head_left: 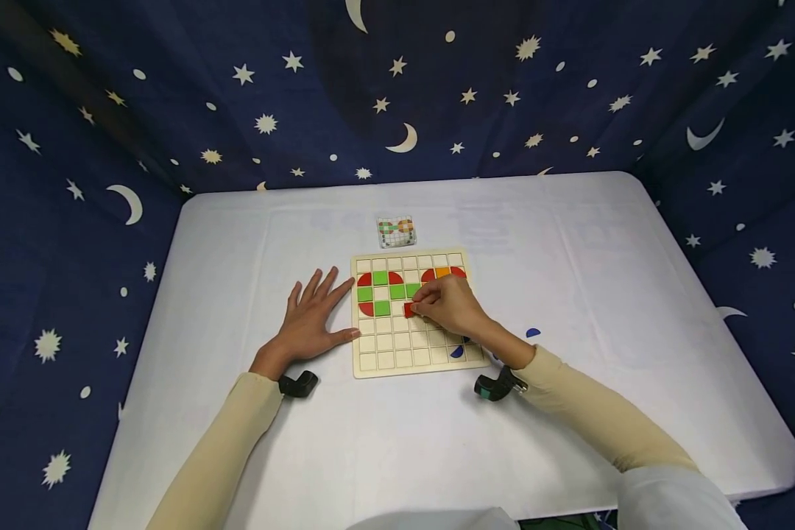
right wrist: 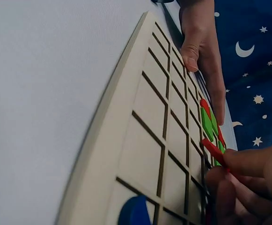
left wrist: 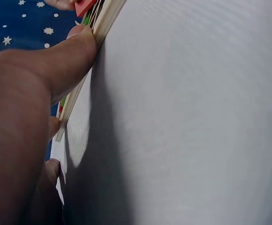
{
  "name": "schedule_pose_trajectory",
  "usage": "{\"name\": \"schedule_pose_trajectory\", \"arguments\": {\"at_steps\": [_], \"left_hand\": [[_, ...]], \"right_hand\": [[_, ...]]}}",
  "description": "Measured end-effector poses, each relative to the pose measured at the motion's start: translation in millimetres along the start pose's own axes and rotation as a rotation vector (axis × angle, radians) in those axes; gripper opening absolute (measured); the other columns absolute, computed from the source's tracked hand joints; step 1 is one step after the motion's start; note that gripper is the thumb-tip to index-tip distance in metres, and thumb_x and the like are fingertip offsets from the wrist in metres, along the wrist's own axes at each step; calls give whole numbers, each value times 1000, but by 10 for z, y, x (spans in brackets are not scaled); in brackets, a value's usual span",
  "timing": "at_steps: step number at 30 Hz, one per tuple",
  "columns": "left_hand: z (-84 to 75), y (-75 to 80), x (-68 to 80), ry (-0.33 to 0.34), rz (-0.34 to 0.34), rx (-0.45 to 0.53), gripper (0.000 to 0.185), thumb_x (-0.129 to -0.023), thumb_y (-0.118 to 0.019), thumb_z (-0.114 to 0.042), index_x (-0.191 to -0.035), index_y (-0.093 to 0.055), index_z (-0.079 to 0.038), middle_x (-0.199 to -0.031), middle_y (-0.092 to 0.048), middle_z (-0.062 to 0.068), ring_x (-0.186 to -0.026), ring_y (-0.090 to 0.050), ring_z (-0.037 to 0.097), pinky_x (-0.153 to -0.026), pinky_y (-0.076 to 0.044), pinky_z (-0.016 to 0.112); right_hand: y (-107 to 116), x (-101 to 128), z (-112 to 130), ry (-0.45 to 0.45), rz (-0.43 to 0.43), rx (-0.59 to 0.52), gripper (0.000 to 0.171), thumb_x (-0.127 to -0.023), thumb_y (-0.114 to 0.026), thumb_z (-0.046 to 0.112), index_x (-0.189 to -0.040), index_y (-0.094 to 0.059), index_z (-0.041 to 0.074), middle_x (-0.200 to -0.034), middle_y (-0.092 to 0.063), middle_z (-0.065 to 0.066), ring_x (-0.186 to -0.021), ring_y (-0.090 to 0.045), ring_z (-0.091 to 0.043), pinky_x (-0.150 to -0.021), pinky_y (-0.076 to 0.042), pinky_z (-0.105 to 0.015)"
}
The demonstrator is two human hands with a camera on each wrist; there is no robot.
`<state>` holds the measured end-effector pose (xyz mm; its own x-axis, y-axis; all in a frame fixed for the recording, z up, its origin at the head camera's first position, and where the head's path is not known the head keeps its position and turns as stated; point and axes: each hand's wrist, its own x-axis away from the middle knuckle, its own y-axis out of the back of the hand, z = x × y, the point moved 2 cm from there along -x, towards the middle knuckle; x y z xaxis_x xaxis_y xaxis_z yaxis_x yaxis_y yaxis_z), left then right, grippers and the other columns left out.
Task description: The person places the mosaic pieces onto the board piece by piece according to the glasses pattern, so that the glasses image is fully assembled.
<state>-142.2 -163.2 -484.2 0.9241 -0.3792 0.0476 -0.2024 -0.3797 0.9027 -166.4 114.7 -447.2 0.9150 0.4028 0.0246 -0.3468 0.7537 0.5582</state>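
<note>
A wooden grid board (head_left: pixel 403 343) lies flat on the white table. Red quarter-round tiles (head_left: pixel 366 309) and green square tiles (head_left: pixel 382 308) fill several cells at its upper left. More red tiles and an orange tile (head_left: pixel 442 272) sit at the upper right, partly behind my right hand (head_left: pixel 452 303). Between thumb and fingers, that hand pinches a small red tile (right wrist: pixel 214 150), held tilted over the middle of the grid; its full shape is hidden. My left hand (head_left: pixel 310 320) is spread beside the board, thumb and index finger touching its left edge.
A small pattern card (head_left: pixel 396 232) lies behind the board. One blue half-round piece (head_left: pixel 457 352) rests on the board's lower right, and another blue piece (head_left: pixel 533 333) is on the table to the right. Star-printed dark cloth (head_left: pixel 397 88) surrounds the table.
</note>
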Motion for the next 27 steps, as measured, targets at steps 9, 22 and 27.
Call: {"name": "schedule_pose_trajectory", "arguments": {"at_steps": [9,22,27], "left_hand": [[-7,-6,-5,8,8,-2,96,-81,-68,-63,-158,-25,-25,-164,-7,8,-149,5,31,-113,6,58],[16,1,14,11,8,1,96,-81,-68,-65,-158,-25,-26,-164,-7,8,-149,5,31,-113,6,58],[4,2,2,6,7,2,96,-81,-68,-64,-158,-26,-25,-164,-7,8,-149,5,30,-113,6,57]], "right_hand": [[-96,-50,31,167,30,163,9,-82,-80,8,-90,-78,4,-79,-71,1,-68,-63,-9,-61,-51,-27],[-156,-158,71,267,80,326,10,-87,-74,5,-95,-80,8,-88,-72,0,-79,-63,-13,-65,-49,-26],[-19,0,49,271,54,298,8,-86,-74,5,-91,-79,8,-86,-71,1,-74,-62,-10,-63,-50,-27]]}}
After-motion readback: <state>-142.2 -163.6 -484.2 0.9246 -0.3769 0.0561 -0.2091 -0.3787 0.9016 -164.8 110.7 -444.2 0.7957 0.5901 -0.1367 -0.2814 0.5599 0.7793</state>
